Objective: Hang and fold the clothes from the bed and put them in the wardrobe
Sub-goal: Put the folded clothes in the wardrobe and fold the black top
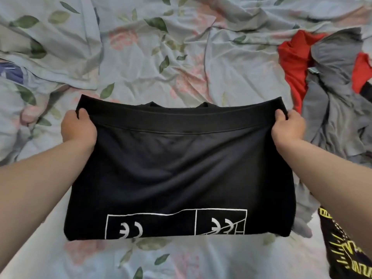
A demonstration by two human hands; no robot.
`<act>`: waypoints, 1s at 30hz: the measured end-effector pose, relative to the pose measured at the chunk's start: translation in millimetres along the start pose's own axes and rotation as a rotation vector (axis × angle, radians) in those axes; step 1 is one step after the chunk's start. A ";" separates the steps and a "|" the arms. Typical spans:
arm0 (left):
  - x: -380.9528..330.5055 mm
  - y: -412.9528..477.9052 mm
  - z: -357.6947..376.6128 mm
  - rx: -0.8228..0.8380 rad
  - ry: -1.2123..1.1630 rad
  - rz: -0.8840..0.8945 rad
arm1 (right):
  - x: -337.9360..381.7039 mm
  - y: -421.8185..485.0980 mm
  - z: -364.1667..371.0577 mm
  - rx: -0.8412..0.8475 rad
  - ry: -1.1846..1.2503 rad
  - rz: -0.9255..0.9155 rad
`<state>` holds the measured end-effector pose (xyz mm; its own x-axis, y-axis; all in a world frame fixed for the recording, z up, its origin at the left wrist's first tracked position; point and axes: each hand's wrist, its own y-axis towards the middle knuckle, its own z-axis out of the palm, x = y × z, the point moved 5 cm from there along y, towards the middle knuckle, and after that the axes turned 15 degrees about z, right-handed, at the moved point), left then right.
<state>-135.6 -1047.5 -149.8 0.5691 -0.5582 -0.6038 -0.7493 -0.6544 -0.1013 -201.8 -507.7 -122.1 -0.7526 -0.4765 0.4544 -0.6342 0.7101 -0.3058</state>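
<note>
A black T-shirt with a white box print along its near fold lies doubled over on the bed, its hem edge lifted toward the collar. My left hand pinches the hem's left corner. My right hand pinches the right corner. The hem band is stretched taut between them, and part of the collar shows just beyond it.
The bed wears a crumpled pale floral sheet. A pile of grey clothes over a red garment lies at the right. A black garment with yellow print lies at the lower right.
</note>
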 end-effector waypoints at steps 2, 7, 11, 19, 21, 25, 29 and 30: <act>6.6 7.7 15.4 -0.030 0.113 0.010 | -2.3 12.2 18.7 -0.009 -0.052 0.004; 8.3 11.2 40.1 -0.112 0.438 -0.015 | -15.8 16.6 57.6 -0.189 -0.298 -0.010; 7.8 14.8 50.0 -0.145 0.495 -0.024 | -13.9 19.7 67.1 -0.256 -0.316 -0.017; 11.7 15.5 51.6 -0.166 0.520 -0.025 | -15.7 21.6 68.2 -0.256 -0.328 -0.010; 10.8 15.5 51.0 -0.167 0.537 -0.016 | -14.0 21.9 67.8 -0.258 -0.327 -0.019; 12.7 15.4 53.1 -0.173 0.557 -0.002 | -15.9 22.7 69.3 -0.277 -0.327 -0.026; 16.0 15.8 54.0 -0.176 0.545 0.014 | -15.4 21.9 68.7 -0.288 -0.315 -0.048; 16.9 15.8 54.6 -0.179 0.539 0.011 | -16.1 22.2 69.0 -0.292 -0.314 -0.045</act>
<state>-156.3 -1039.4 -204.8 0.6889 -0.7164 -0.1106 -0.7140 -0.6970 0.0666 -215.9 -520.0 -193.9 -0.7715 -0.6128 0.1711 -0.6247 0.7806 -0.0209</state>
